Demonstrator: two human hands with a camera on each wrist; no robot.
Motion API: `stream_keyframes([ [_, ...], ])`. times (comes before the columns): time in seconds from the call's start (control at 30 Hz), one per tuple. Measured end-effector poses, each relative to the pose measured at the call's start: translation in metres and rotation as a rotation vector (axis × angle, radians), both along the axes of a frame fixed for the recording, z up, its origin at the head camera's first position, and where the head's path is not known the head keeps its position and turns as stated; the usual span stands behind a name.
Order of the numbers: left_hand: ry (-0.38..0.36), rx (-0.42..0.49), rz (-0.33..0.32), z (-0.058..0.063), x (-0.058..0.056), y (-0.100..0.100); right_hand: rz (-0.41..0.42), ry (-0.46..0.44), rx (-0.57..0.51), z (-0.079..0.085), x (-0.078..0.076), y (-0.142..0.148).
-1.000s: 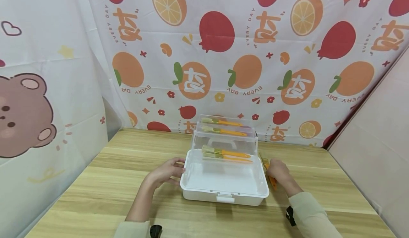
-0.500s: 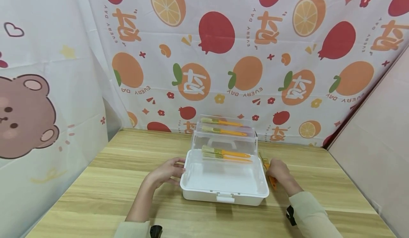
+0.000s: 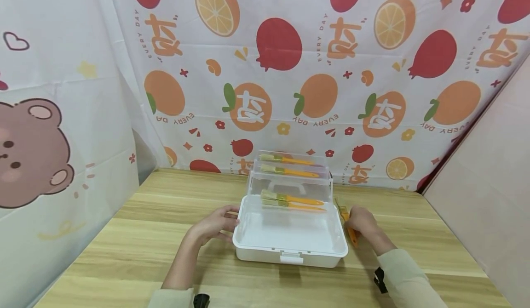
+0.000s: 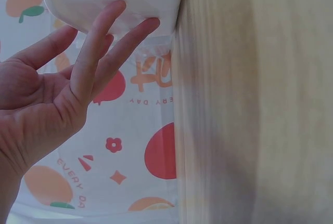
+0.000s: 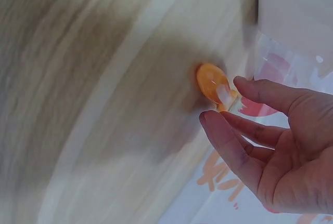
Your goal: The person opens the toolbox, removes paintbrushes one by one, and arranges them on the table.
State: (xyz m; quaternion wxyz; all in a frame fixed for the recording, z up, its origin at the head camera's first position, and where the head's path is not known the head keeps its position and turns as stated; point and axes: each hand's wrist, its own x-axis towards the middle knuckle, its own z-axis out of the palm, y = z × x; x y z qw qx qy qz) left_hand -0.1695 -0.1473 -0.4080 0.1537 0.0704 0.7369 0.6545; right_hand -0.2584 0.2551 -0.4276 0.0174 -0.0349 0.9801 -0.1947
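Observation:
A white plastic storage box (image 3: 290, 234) stands open, its clear lid (image 3: 265, 186) raised at the back. My left hand (image 3: 217, 225) is at the box's left side; in the left wrist view its extended fingers (image 4: 138, 31) reach the white wall. Beside the box's right side, an orange-handled paintbrush (image 3: 353, 236) lies on the table. My right hand (image 3: 362, 220) is over it. In the right wrist view, the brush's rounded handle end (image 5: 210, 81) shows between the parted thumb and forefinger, with the fingers loosely bent. The hand hides part of the handle.
Several orange-handled paintbrushes (image 3: 304, 201) lie across the clear tiers at the back of the box. A white latch (image 3: 291, 258) sits on its front. The wooden table (image 3: 174, 197) meets a fruit-print cloth (image 3: 281, 82) behind, with pale cloth on both sides.
The head view has shifted slightly. Both hands, the box and the paintbrushes stay where they were.

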Motion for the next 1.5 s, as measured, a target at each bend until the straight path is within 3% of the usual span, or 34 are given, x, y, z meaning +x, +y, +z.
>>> stream_keyframes([
  [0.33,-0.009,-0.002,0.000,0.004,0.001,0.000,0.039,-0.034,0.022,0.025,0.004,0.001],
  [1.07,-0.027,0.002,-0.006,0.006,-0.002,-0.001,0.158,0.109,0.084,0.080,0.020,-0.016],
  [1.5,-0.028,0.003,-0.005,0.004,-0.003,-0.001,0.224,0.106,0.084,0.099,0.038,-0.047],
])
